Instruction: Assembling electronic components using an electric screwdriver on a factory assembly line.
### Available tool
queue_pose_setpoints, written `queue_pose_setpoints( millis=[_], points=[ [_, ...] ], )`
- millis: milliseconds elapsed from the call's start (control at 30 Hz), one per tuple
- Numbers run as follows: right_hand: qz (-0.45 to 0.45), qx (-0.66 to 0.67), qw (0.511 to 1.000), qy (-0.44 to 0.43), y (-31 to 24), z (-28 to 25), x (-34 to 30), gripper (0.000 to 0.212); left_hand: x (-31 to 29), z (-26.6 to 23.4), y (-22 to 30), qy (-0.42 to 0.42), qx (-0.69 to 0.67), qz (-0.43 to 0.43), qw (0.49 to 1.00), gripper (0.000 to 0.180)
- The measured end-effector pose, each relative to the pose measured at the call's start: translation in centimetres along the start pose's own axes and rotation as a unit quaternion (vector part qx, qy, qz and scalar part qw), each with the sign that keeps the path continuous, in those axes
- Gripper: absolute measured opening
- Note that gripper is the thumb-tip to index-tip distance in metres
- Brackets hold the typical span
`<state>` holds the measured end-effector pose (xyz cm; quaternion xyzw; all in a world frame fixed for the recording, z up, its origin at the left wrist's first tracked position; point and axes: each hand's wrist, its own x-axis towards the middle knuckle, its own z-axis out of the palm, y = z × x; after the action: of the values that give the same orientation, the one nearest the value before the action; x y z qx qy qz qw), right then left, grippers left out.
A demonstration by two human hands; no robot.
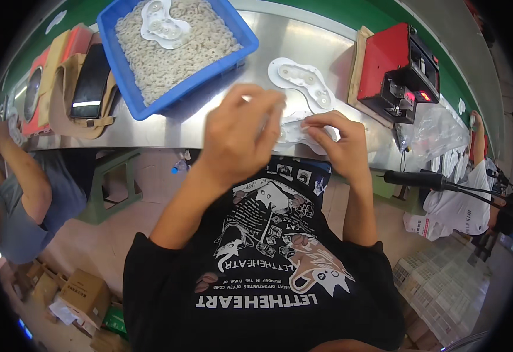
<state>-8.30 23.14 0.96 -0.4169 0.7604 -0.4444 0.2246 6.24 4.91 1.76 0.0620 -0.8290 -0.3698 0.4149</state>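
A white, curved plastic housing [291, 134] lies near the bench's front edge, partly covered by my hands. My right hand [345, 141] is over its right side, thumb and forefinger bent close together at its surface; whatever they pinch is too small to make out. My left hand [239, 132] is raised just left of the housing, fingers curled in and blurred by motion, their contents hidden. Just behind lies a second white housing [302, 81] with round parts set in it. A blue bin [180, 88] full of small beige ring-like pieces [177, 64] stands to the left, with another white housing [164, 26] on top.
A red and black machine [394, 73] with a lit red display stands at the right. Left of the bin are a dark tablet-like panel [90, 82] and tan holders. Clear plastic bags [438, 135] lie at far right. Co-workers [31, 193] sit on both sides.
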Motion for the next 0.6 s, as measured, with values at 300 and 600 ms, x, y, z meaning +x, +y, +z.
queue_pose_setpoints(
  millis=[300,600],
  points=[
    [-0.055,-0.061,0.996,0.036,1.8,1.7,0.2,0.016,-4.1,3.5,-0.6,-0.113,-0.037,-0.122,0.985,0.016],
    [0.019,-0.009,0.996,0.084,1.5,2.5,0.9,0.021,-4.2,4.1,-1.1,-0.153,-0.001,-0.120,0.981,0.011]
  ],
)
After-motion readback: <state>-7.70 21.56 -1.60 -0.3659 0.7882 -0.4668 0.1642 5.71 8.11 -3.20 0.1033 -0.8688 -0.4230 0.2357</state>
